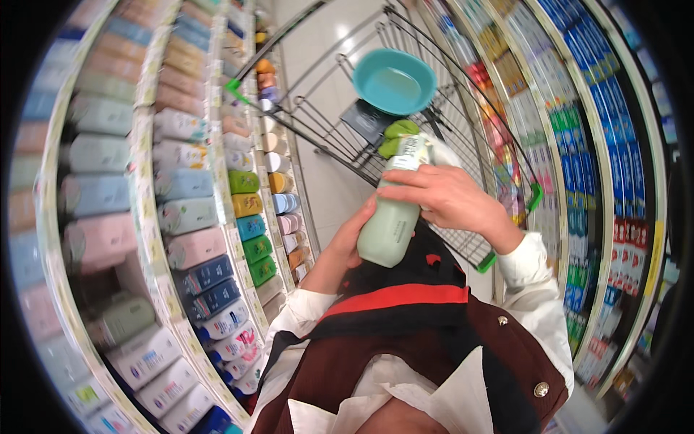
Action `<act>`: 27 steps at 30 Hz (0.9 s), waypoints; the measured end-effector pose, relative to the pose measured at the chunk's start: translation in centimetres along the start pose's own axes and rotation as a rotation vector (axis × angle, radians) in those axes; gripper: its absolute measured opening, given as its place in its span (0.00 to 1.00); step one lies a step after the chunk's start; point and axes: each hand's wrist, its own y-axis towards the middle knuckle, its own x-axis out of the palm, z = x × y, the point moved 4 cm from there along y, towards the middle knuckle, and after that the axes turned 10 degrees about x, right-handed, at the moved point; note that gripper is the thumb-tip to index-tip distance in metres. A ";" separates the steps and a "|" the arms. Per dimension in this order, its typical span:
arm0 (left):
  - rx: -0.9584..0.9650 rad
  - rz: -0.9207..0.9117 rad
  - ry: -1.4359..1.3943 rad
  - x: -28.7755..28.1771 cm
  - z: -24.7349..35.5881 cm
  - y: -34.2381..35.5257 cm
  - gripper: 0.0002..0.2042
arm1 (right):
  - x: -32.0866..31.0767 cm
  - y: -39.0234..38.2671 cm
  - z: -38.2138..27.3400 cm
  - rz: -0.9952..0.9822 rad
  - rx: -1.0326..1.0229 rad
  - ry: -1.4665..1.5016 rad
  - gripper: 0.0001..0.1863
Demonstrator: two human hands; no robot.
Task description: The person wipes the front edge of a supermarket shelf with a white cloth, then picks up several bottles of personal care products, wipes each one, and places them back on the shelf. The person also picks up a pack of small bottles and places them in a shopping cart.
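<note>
A pale green bottle point(388, 235) is held tilted in front of my chest, its base toward me. A printed label or wrap in white and green point(412, 150) shows around its top end. My left hand point(352, 237) grips the bottle's left side, with the fingers mostly hidden behind it. My right hand point(455, 194) lies across the upper part from the right, its fingers closed over the bottle. Just beyond stands a wire shopping cart point(332, 137) holding a teal plastic basin point(394, 81), a bright green soft item point(399, 136) and a dark flat item point(367, 121).
Shelves of bottles point(189, 184) run along my left, with a gap beside a green bottle point(123, 318) on a near shelf. Packaged goods point(623, 173) fill the shelves on my right. The cart's green corner pieces point(535, 197) reach close to the right shelves. Pale floor tiles point(334, 189) lie between.
</note>
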 end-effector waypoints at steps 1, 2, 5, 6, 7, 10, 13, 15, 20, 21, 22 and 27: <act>0.077 0.023 -0.044 -0.2 0.6 -1.5 0.33 | -0.7 0.5 -1.3 0.129 -0.022 0.182 0.30; 0.166 0.028 -0.105 -0.5 1.1 -2.9 0.33 | -1.2 0.5 -2.9 0.317 -0.045 0.282 0.30; 0.347 0.186 -0.067 -2.6 1.7 -6.0 0.32 | 0.5 -0.4 -8.6 0.628 -0.176 0.566 0.25; 0.394 0.207 -0.095 -3.1 1.6 -7.0 0.32 | 2.2 -0.2 -11.1 0.609 -0.288 0.654 0.22; 0.441 0.022 -0.443 -2.9 1.8 -7.1 0.33 | 4.1 0.4 -13.4 0.424 -0.399 0.477 0.20; 0.512 -0.126 -0.871 -3.0 2.1 -8.9 0.34 | 6.9 1.9 -16.7 0.326 -0.592 0.148 0.16; 0.755 0.351 0.027 -3.0 1.9 -13.5 0.33 | 6.3 3.9 -15.8 0.484 -0.589 0.115 0.11; 0.737 0.167 -0.049 -1.6 2.2 -15.0 0.33 | 4.7 6.1 -13.4 0.554 -0.521 0.311 0.15; 0.770 -0.002 0.071 0.5 2.9 -17.2 0.42 | 6.2 10.3 -10.3 0.254 0.360 1.769 0.09; 0.701 0.005 0.028 0.5 2.7 -17.5 0.47 | 5.9 10.9 -10.8 0.201 0.325 1.885 0.15; 0.676 0.005 0.024 0.4 2.5 -17.8 0.48 | 5.5 11.2 -11.8 0.055 0.251 1.961 0.22; 0.568 -0.097 -0.013 -0.4 0.6 -18.6 0.46 | 3.5 9.4 -17.7 -0.574 -0.156 1.675 0.35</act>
